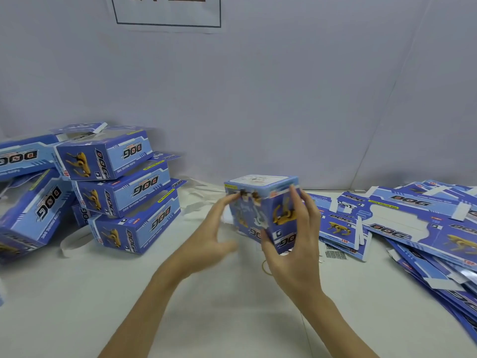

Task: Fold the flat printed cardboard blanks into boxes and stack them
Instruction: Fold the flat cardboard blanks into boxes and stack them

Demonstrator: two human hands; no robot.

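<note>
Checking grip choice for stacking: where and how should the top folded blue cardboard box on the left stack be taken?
Grip the top folded blue cardboard box across its long printed sides, coming from above. It lies level and free on top; its open flaps face the wall.

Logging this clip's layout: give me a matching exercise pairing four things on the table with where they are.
Things:
1. folded boxes
2. flat blanks
3. box being folded
4. rubber band

Places:
A. between both hands, centre
B. spread on the right side
C. stacked on the left side
D. on the table, partly hidden by the right hand

Pairs: 1-C, 2-B, 3-A, 4-D
</note>
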